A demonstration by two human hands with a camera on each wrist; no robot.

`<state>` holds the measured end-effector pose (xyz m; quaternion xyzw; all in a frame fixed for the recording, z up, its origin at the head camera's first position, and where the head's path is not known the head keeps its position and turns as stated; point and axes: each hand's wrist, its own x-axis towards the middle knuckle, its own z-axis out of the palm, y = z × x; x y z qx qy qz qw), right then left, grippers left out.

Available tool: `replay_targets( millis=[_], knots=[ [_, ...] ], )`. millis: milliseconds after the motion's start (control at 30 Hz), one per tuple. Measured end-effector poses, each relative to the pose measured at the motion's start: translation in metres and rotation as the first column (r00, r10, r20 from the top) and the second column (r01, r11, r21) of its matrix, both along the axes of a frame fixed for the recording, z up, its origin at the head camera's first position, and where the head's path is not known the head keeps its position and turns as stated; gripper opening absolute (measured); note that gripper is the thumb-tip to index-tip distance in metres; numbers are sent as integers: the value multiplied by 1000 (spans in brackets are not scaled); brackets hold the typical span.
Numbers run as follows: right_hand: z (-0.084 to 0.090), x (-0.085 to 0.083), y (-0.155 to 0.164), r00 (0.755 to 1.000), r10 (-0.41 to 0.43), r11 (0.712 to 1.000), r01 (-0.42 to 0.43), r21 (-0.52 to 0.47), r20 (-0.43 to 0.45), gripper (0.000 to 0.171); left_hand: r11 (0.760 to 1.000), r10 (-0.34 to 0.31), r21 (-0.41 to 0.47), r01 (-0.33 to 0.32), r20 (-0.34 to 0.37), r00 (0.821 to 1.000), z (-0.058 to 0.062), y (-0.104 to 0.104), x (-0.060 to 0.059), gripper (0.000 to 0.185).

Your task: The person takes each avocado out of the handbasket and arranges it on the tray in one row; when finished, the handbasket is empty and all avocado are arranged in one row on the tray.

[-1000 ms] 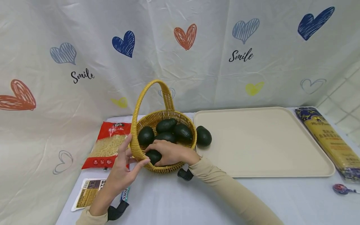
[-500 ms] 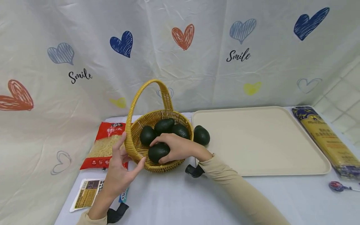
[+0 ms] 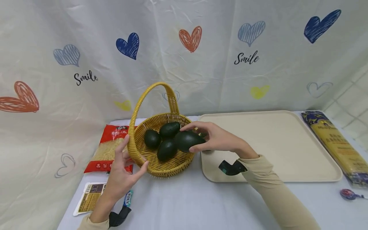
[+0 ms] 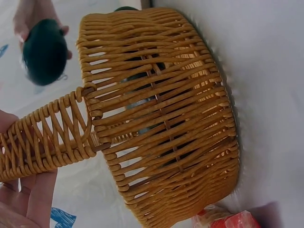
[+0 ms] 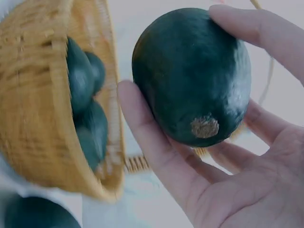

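My right hand (image 3: 221, 137) holds a dark green avocado (image 3: 188, 141) between thumb and fingers, over the right rim of the yellow wicker basket (image 3: 166, 172). Its brown stem scar shows in the right wrist view. Inside the basket lie three more avocados, among them one (image 3: 167, 150) in the middle. With thumb and fingers around the base of the tall handle (image 4: 47, 135), my left hand (image 3: 122, 179) grips the basket at its left side. Another avocado (image 5: 42, 216) lies outside the basket, mostly hidden behind my right hand in the head view.
Right of the basket stands a beige tray (image 3: 273, 147). A yellow pasta packet (image 3: 333, 137) lies along its right edge, with a lollipop (image 3: 348, 194) nearer the front. On the left are a red pasta bag (image 3: 110, 150) and a flat food packet (image 3: 90, 198).
My right hand has lifted an avocado out of the basket's front and carried it up and right. One avocado inside now sits nearer the middle. My left hand stays at the handle.
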<state>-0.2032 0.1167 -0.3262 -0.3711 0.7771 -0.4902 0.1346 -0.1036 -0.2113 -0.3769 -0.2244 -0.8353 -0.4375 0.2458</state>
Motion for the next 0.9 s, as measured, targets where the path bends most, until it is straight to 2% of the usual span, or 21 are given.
replay_targets(
  millis=[233, 333, 467, 733, 800, 900],
  knots=[
    [6, -1, 57, 990, -133, 990, 135, -33, 52, 62, 999, -27, 16, 28, -30, 999, -3, -3, -1, 113],
    [3, 1, 81, 973, -218, 975, 220, -19, 76, 62, 999, -44, 22, 45, -44, 998, -4, -4, -1, 114],
    [-4, 6, 108, 947, -313, 950, 311, 34, 74, 60, 999, -32, 13, 33, -46, 998, -5, -4, -1, 114],
    [-19, 7, 137, 925, -379, 918, 372, 138, 26, 55, 1000, -29, 3, 30, -51, 998, -5, -5, -2, 115],
    [-24, 8, 140, 926, -378, 913, 371, 172, 13, 55, 999, -33, 5, 33, -49, 998, -4, -4, -2, 115],
    [-33, 8, 144, 937, -348, 921, 337, 195, 24, 52, 999, -39, 6, 40, -50, 998, -4, -2, -4, 114]
  ],
)
